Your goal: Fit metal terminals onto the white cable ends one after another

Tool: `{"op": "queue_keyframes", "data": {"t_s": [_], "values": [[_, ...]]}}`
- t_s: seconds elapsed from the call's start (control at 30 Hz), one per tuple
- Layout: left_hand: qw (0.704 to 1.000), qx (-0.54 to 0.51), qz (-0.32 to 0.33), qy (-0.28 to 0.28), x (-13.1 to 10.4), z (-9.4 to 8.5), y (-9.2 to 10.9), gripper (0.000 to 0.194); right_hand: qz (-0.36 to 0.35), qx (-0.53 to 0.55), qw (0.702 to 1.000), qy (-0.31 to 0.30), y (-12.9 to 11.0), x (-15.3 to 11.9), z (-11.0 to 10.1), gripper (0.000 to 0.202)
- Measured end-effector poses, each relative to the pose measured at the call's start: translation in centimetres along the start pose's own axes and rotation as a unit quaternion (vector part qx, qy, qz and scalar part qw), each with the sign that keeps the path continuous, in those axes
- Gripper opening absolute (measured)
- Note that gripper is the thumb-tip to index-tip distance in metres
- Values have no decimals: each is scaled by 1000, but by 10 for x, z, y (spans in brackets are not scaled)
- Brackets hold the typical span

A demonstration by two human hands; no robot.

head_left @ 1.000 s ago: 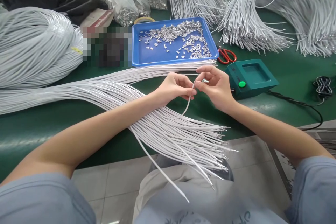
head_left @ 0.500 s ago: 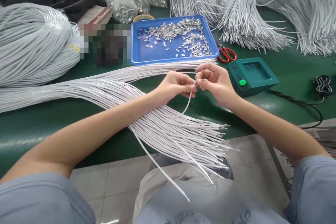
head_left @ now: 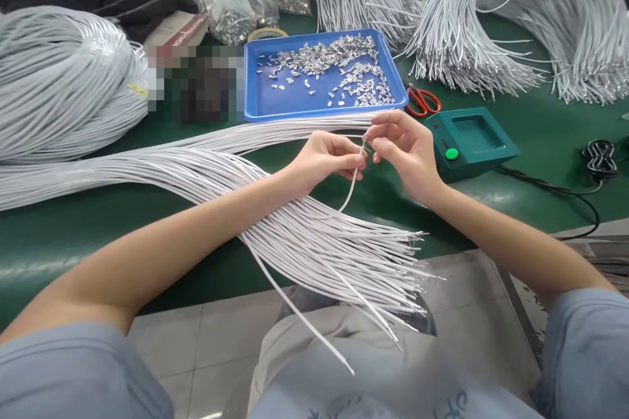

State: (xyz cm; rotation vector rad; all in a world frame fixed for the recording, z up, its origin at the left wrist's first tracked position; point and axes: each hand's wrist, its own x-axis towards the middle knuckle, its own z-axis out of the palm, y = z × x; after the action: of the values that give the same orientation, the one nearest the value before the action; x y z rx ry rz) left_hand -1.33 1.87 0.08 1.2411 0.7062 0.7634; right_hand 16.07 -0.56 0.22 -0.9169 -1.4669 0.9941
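My left hand (head_left: 339, 156) is closed on a white cable (head_left: 352, 191), pinching it just below its end. Fine bare strands (head_left: 364, 144) fan out from that end. My right hand (head_left: 400, 147) is at the tip, its thumb and a curled finger pinched at the strands, with the index finger raised above. The exact contact there is too small to make out. Below my left forearm lies a thick bundle of white cables (head_left: 314, 236), many with bare metallic ends pointing right. A second white bundle (head_left: 275, 131) runs behind my left hand.
Behind my hands, a blue tray (head_left: 285, 108) holds many small metal pieces. Red-handled scissors (head_left: 422, 102) and a green device (head_left: 472, 141) with a black cord stand to its right. A large cable coil (head_left: 63, 78) lies left; more cable bundles (head_left: 472, 46) lie at the back.
My right hand has shifted slightly up and its fingers have loosened from a tighter pinch. The strands at the cable end now show spread apart. My left hand keeps its hold.
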Motion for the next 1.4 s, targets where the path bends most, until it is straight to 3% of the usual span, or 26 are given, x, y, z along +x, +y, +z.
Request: {"op": "queue_keyframes", "data": {"t_s": [0.23,0.43,0.6,0.77,1.0,1.17,1.4], "values": [[1000,13,5,-5,-1,1,1,36,29,-38,999,-1,-5,-2,2,28],[1000,13,2,-4,0,0,0,38,1,-67,998,14,-5,-4,3,25],[999,9,-10,-30,0,-1,-2,41,-24,-88,996,17,-4,-5,3,15],[997,7,-15,-71,-2,1,-2,38,-15,-91,996,2,-1,-6,3,22],[999,12,14,-34,-1,0,-1,38,-25,-111,993,-7,3,-4,2,20],[1000,26,13,-4,0,-1,-2,40,-45,-129,990,32,4,-6,2,6],[999,33,3,-8,0,0,0,40,-75,-169,983,11,4,-9,4,29]]}}
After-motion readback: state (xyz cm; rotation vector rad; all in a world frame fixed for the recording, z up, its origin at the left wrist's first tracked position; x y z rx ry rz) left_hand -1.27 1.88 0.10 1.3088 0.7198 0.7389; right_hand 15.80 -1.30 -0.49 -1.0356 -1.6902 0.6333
